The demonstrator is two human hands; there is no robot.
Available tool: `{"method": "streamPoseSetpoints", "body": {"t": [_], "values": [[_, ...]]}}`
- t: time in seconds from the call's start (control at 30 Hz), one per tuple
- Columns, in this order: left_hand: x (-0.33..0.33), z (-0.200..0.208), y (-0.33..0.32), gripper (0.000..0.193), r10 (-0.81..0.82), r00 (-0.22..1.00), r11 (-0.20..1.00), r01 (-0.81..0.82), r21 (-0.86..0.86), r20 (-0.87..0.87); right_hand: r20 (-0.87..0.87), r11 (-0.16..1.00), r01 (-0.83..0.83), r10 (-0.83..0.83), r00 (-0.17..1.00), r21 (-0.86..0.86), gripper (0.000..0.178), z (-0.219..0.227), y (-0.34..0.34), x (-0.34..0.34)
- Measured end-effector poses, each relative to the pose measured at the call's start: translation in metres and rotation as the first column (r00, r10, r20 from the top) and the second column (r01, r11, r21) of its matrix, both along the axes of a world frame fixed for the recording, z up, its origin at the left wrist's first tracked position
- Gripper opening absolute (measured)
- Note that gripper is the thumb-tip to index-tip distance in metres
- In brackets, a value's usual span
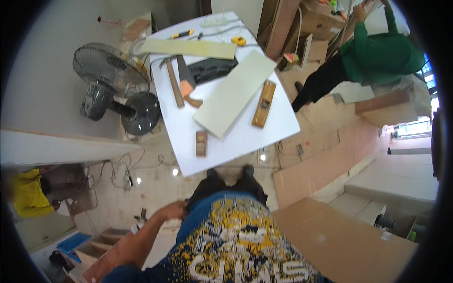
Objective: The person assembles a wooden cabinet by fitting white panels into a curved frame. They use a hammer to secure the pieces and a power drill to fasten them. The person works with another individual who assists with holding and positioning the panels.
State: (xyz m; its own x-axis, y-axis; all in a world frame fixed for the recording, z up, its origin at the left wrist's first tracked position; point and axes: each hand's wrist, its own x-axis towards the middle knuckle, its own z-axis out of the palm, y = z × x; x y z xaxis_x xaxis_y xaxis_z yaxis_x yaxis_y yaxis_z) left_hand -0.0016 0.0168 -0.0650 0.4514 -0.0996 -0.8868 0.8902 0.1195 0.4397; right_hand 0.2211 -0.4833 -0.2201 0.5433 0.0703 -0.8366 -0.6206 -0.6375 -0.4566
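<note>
My left hand [176,210] is at my left hip, against my dark trousers; its fingertips are hidden there, so I cannot make out how they are bent. Of my right hand nothing shows. Ahead of me stands a white-topped table [177,155]. A long pale board [236,94] lies slantwise across it, with a wooden hand plane [264,104] to its right. Nearer me rests a small brown block-shaped tool [201,144]. To the left lie a claw hammer [174,84] and a handsaw [185,78], beside a black tool case [212,70].
A narrow yellowish board [188,48], a yellow tape measure [239,41] and a power strip [214,21] occupy the table's far end. A fan [113,85] stands left. Cables [113,170] trail over the floor. People in green [377,56] and yellow [33,193] are nearby. Large sheets [330,240] lie right.
</note>
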Motion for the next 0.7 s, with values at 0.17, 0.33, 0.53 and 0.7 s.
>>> {"method": "streamPoseSetpoints", "body": {"t": [0.17,0.33,0.53,0.7], "values": [[0.045,-0.014,0.031,0.026,-0.090,0.916,0.986,0.027,0.165,0.391,0.002,0.986,-0.167,0.167,0.986,0.021,0.041,0.004,0.008,0.041],[0.153,-0.028,0.029,0.040,-0.194,0.823,0.325,-0.460,0.827,0.534,0.014,0.842,-0.537,0.537,0.844,0.051,0.040,-0.015,0.016,0.117],[0.284,-0.012,-0.002,0.094,-0.225,0.968,0.012,-0.112,0.994,0.112,0.223,0.376,-0.925,0.898,0.379,0.058,0.040,-0.027,0.025,0.230],[0.300,-0.029,0.005,0.103,-0.205,0.977,-0.015,0.065,0.998,-0.067,0.008,0.885,-0.431,0.437,0.900,0.179,0.017,-0.018,0.030,0.287]]}}
